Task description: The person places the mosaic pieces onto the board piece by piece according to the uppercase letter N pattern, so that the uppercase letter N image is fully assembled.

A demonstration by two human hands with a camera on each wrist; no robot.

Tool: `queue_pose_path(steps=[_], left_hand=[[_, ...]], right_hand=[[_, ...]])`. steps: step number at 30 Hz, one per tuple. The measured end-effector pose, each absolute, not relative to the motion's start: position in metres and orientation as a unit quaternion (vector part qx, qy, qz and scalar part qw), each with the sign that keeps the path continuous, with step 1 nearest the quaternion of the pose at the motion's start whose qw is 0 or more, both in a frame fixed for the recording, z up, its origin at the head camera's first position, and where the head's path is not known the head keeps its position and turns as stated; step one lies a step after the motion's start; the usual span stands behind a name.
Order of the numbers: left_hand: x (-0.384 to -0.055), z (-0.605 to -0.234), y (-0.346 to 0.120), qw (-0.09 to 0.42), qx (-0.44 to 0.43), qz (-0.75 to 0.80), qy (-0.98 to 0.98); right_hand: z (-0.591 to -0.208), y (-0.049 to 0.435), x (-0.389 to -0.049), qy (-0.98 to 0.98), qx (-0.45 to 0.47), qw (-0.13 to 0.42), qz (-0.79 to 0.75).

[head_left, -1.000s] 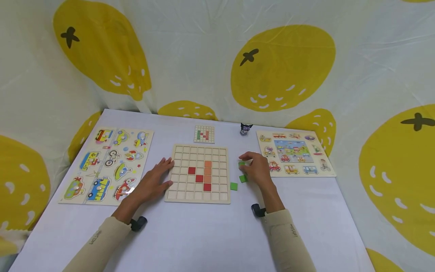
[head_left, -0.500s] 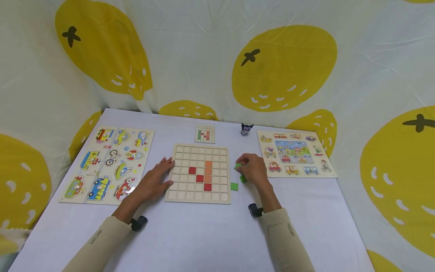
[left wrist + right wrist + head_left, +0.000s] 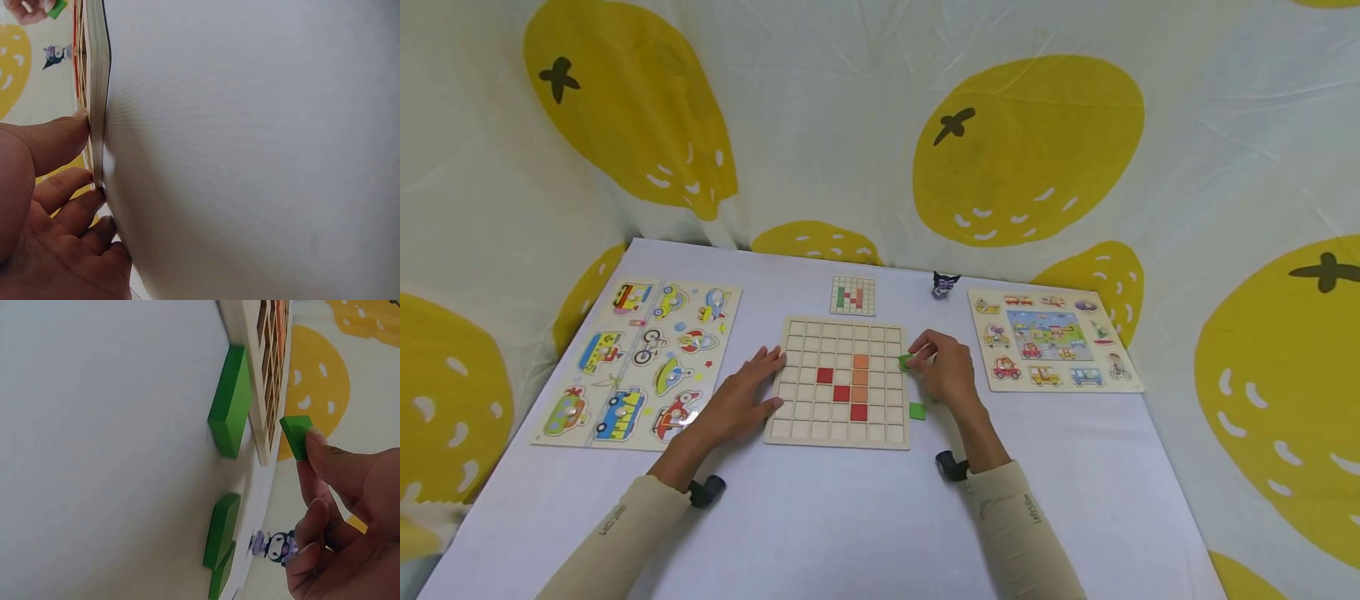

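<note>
3 red tiles [image 3: 841,393] & 3 orange tiles [image 3: 861,377] sit in the wooden grid board [image 3: 805,414], which lies flat on the white table [image 3: 842,517]; the red ones go down like steps, & the orange ones make a short line, w/ the lowest red one right below it; the R hand [image 3: 946,367] pinches a green tile [image 3: 296,434] btwn thumb & first finger; that tile is up off the table, by the R edge of the board; 3 more green tiles [image 3: 233,403] lie on the table, one just beside the board & two farther off, close together, can't tell if touching; the L hand [image 3: 747,396] has its fingers out loose & its thumb set apart, tips at the L edge of the board; behind the board is a small pattern card [image 3: 853,296] w/ green, red & orange squares; a little black & purple figure [image 3: 944,285] stands R of the card; a big vehicle puzzle [image 3: 636,379] lies on the L side, & a smaller picture puzzle [image 3: 1051,335] on the R; both arms have tan sleeves [image 3: 625,533] & black wrist cams [image 3: 707,492]; a white cloth [image 3: 820,108] w/ big yellow lemons [image 3: 1030,167] hangs behind.
</note>
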State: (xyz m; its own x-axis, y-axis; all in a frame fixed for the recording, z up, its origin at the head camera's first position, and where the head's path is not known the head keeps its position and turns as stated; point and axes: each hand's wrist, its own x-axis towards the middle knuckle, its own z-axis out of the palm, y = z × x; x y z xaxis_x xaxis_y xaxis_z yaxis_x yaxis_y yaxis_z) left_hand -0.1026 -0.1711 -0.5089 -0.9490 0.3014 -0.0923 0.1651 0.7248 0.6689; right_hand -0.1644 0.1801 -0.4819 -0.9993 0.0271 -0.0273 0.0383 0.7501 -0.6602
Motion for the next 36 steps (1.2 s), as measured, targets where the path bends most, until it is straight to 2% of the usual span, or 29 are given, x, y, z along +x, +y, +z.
queue_pose_path(steps=[10, 36], left_hand=[[-0.103, -0.509, -0.171, 0.102, 0.124, 0.351, 0.923], [-0.102, -0.510, -0.171, 0.095, 0.124, 0.350, 0.923]], right_hand=[[-0.480, 0.153, -0.164, 0.926, 0.010, 0.001, -0.378], [-0.480, 0.080, -0.167, 0.919, -0.033, 0.044, -0.391]])
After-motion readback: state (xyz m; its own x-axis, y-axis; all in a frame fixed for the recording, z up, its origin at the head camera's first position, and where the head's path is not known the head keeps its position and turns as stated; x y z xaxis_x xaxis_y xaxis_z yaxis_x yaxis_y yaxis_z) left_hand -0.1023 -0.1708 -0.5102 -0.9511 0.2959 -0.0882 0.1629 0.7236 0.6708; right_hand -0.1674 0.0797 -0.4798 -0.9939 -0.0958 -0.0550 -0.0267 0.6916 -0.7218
